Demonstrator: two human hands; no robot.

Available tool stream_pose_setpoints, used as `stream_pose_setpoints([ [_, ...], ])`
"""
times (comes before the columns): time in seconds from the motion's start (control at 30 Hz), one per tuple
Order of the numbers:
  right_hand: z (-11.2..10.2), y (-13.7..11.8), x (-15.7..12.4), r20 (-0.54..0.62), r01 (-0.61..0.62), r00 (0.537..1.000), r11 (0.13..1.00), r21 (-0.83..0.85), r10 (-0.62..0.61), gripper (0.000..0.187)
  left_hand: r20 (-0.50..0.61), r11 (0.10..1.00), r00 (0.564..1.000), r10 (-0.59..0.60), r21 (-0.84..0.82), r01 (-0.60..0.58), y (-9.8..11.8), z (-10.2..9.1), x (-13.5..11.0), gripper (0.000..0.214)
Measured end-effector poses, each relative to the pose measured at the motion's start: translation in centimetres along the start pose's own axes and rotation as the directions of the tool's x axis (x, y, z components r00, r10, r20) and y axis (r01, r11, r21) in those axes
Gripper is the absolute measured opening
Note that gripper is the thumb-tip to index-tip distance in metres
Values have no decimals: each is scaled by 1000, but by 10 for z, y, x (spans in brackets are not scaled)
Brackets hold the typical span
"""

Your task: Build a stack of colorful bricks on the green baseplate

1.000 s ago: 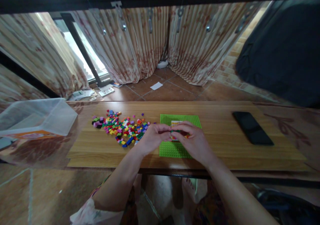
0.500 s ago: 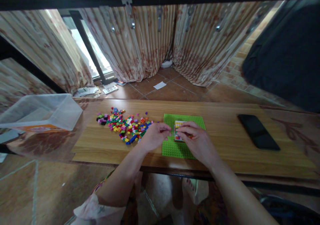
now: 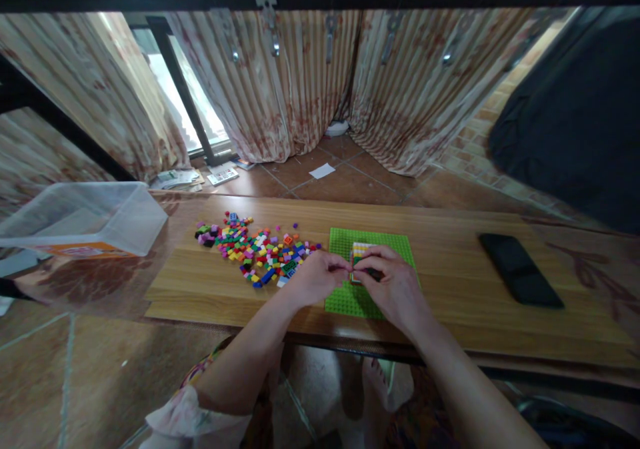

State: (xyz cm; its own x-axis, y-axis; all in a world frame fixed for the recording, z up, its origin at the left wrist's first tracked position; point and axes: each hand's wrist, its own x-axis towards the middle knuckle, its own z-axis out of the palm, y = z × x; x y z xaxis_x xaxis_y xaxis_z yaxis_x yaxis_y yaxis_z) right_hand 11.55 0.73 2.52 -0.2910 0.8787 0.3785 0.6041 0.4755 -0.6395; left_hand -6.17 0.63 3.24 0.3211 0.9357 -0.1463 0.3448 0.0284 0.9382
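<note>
A green studded baseplate lies on the wooden table. A small block of coloured bricks is built on it, partly hidden by my fingers. My right hand rests on the plate with its fingers curled and pinched over that block. My left hand sits at the plate's left edge, fingers closed in a pinch that meets the right fingertips; what it holds is too small to name. A loose pile of small coloured bricks lies just left of my left hand.
A clear plastic tub stands at the table's far left. A black phone lies flat at the right. Curtains hang beyond the table, with papers on the tiled floor. My bare feet show under the table.
My hands stay together over the brick block, shifting only slightly. The camera has drifted, so the whole scene sits a little further right and lower.
</note>
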Motion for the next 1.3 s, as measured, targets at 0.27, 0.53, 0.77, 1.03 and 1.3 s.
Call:
stream_pose_setpoints([
  [0.27,4,0,-2,-25,36,999,995,-95,-38,12,7,999,1000,5,37,-5,2,0,-1,25],
  [0.53,0,-14,-5,64,120,993,929,-349,-104,19,37,998,999,40,54,-42,-10,4,2,30],
  [0.77,1,-28,-14,85,104,994,815,-569,-67,20,26,996,999,30,79,-32,-9,6,2,28],
  [1.03,3,-24,-19,31,90,996,842,-531,-87,21,29,986,998,47,160,-51,-10,2,0,29],
  [1.3,-3,-16,-16,-140,-9,990,965,-262,-29,22,-337,856,940,56,501,129,-6,-52,-4,26],
])
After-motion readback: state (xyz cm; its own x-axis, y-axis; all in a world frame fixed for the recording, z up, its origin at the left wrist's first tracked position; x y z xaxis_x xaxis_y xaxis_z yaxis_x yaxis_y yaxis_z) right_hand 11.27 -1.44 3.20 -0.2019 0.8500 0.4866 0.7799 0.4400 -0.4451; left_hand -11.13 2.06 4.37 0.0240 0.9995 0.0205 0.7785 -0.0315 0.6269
